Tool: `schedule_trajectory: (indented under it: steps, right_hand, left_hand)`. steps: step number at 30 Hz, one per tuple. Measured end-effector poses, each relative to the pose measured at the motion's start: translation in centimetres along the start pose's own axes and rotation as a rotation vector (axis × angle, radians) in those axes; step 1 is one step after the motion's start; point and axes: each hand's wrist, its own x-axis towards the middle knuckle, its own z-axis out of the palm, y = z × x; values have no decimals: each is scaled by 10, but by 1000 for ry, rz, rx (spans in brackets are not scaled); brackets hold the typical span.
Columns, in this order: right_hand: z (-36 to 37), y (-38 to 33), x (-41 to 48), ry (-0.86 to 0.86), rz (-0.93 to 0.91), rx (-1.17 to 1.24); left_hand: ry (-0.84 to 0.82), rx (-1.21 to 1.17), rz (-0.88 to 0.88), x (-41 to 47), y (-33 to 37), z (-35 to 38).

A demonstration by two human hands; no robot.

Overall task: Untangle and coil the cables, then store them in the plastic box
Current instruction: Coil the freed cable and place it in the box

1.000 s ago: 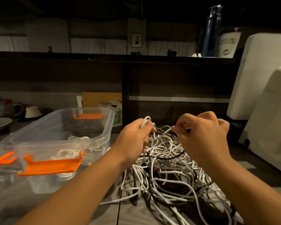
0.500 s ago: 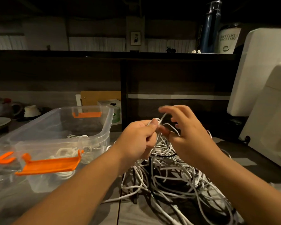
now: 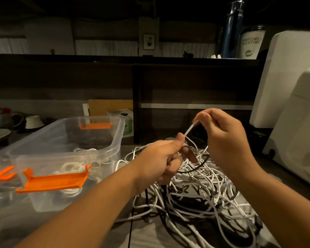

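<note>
While our left hand [image 3: 159, 158] and right hand [image 3: 225, 138] are pinching one white cable [image 3: 189, 130], we are risking cinching the tangle [image 3: 200, 187] at six o'clock tighter by pulling.

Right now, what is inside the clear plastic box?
Coiled white cables lie in the plastic box. The orange latch covers part of them; their count is unclear.
</note>
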Motion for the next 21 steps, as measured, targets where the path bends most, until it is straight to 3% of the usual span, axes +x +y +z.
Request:
schedule_trajectory:
  steps: [3, 6, 8, 11, 15, 18, 21]
  right_hand:
    - [-1, 5, 1, -82, 93, -15]
    - [3, 12, 0, -267, 128, -232]
    - [6, 13, -2, -305, 57, -346]
    - [5, 7, -6, -340, -73, -281]
    - [1, 1, -7, -519, -68, -309]
    - [5, 3, -7, -541, 12, -269]
    - [7, 4, -10, -437, 32, -182]
  left_hand:
    - [-49, -97, 14, 1, 0, -6]
    - [-52, -154, 35, 0, 1, -10]
    - [-25, -143, 24, -1, 2, -9]
    - [6, -92, -16, -2, 3, -9]
    - [24, -78, -76, -5, 6, -13]
    - [116, 13, -71, -3, 5, -13]
    - [205, -32, -8, 0, 5, -12]
